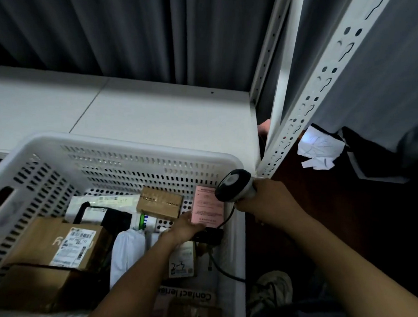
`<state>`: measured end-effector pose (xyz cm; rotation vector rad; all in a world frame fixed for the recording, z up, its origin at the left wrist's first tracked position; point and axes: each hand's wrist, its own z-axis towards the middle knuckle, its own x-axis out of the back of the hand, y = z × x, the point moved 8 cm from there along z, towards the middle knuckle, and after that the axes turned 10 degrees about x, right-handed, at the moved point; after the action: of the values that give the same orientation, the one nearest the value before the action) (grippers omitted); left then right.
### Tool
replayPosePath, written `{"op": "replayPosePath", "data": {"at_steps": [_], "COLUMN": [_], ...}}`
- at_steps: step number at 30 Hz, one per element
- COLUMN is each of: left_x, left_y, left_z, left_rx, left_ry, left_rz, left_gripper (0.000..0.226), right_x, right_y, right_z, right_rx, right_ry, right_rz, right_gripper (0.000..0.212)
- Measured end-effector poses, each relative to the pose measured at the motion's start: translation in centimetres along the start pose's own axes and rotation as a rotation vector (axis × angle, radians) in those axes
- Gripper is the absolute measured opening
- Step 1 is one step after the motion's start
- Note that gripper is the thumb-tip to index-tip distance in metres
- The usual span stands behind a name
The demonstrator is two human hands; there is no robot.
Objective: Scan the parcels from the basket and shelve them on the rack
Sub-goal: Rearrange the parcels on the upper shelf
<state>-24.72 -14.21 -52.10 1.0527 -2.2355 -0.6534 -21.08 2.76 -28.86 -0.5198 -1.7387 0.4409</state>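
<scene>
grey curtains hang behind the white rack shelf, and the basket stands just in front of it. at the basket's far right corner a flat pink parcel leans on the wall. we judge it light, thin and a little bendy, best pinched at its lower edge and lifted clear. our left grip lies at that edge, fingers nearly straight, not closed on it. our right grip is wrapped round the scanner above the basket's right rim. a small brown box sits just beside the parcel, and the scanner cable trails across that corner and could snag.
</scene>
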Motion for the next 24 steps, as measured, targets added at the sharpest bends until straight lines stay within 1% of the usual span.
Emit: {"op": "replayPosePath", "data": {"at_steps": [3, 6, 8, 9, 11, 12, 14, 16, 19, 20, 22, 24], "left_x": [1.3, 3.3, 4.9, 5.7, 7.5, 8.5, 9.8, 11.0, 12.3, 12.7, 13.1, 12.9], "left_y": [-0.7, -0.9, -0.4, 0.0, 0.8, 1.1, 1.9, 2.7, 3.2, 3.6, 4.6, 5.8], "left_z": [-0.8, -2.1, -3.7, -4.5, -6.8, -7.9, -10.4, -13.3, -16.5, -17.7, -19.6, -21.1], "left_rx": [0.034, 0.041, -0.005, -0.048, -0.131, -0.167, -0.237, -0.312, -0.363, -0.375, -0.410, -0.440], "left_ry": [0.060, 0.138, 0.194, 0.226, 0.317, 0.356, 0.395, 0.412, 0.400, 0.389, 0.352, 0.297], "left_rz": [-0.167, -0.247, -0.262, -0.260, -0.269, -0.305, -0.427, -0.588, -0.812, -0.864, -0.928, -0.957], "left_gripper": [0.028, 0.048, 0.052, 0.054, 0.054, 0.052, 0.046, 0.036, 0.018, 0.015, 0.019, 0.024], "right_x": [0.0, 0.1, 0.3, 0.3, 0.4, 0.4, 0.3, 0.4, 0.7, 0.7, 0.5, -0.5], "right_y": [-0.5, -1.3, -2.4, -2.7, -3.6, -4.0, -4.6, -5.2, -6.0, -6.5, -7.5, -8.8], "right_z": [-0.1, 0.1, 0.3, 0.4, 0.3, 0.3, 0.2, 0.0, -0.2, -0.3, -0.6, -0.9], "right_rx": [-0.008, -0.017, -0.005, 0.004, 0.017, 0.023, 0.030, 0.030, 0.037, 0.055, 0.061, 0.050], "right_ry": [-0.018, -0.033, -0.017, -0.002, 0.045, 0.066, 0.097, 0.134, 0.197, 0.212, 0.200, 0.105], "right_rz": [-0.018, -0.010, -0.006, 0.020, 0.136, 0.187, 0.263, 0.368, 0.555, 0.631, 0.833, 1.112], "right_gripper": [0.022, 0.021, 0.024, 0.022, 0.016, 0.016, 0.024, 0.028, 0.020, 0.018, 0.018, 0.020]}}
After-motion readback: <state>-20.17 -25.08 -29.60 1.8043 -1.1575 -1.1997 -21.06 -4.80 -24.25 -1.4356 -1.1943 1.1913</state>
